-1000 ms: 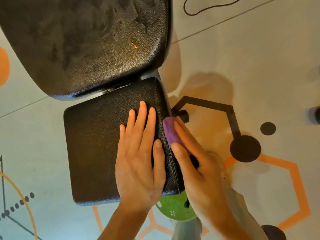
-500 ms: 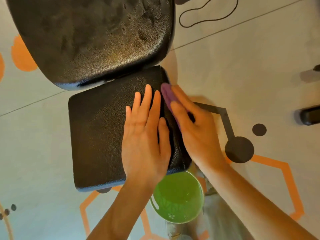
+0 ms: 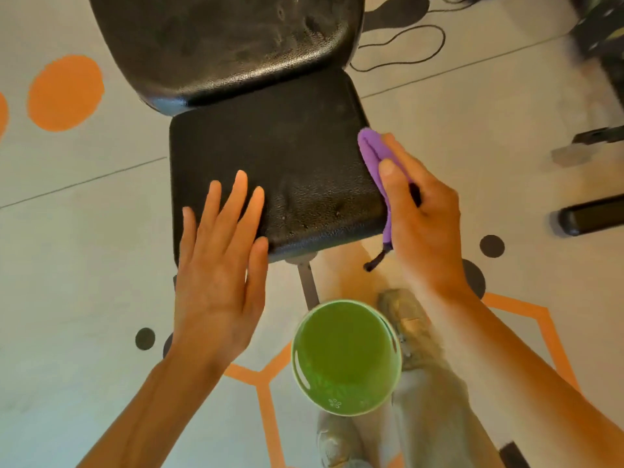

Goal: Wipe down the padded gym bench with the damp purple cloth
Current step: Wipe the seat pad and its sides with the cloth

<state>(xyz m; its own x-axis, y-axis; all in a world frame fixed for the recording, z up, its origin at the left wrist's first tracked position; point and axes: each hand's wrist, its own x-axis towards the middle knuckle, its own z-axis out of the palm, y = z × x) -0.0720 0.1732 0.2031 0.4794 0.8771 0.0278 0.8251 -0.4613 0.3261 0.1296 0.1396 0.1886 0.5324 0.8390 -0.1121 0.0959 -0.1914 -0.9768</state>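
My right hand (image 3: pixel 422 211) is closed around the purple cloth (image 3: pixel 373 157), thumb on top and fingers wrapped behind, so the folded cloth is pinned flat against the right side edge of the seat pad (image 3: pixel 270 170). I hold it bunched like this, I judge, so the pressure goes into the narrow side face rather than the top. A dark cord or tag hangs loose from the cloth's lower end, just beside the pad's near corner.

My left hand (image 3: pixel 219 258) holds nothing; it is spread wide open, fingers splayed, lying over the near left part of the seat pad. That looks like bracing: a flat palm steadies me and the bench while the other hand rubs sideways.

Beyond the seat, the larger back pad (image 3: pixel 229 45) rises away from me, its textured surface blotchy in places; whether that is damp or dirt I cannot tell. A green bucket (image 3: pixel 300 376) stands on the floor just below the seat, near my shoe (image 3: pixel 408 319), handy for rinsing. The side wipe seems under way, with the near edge likely next.
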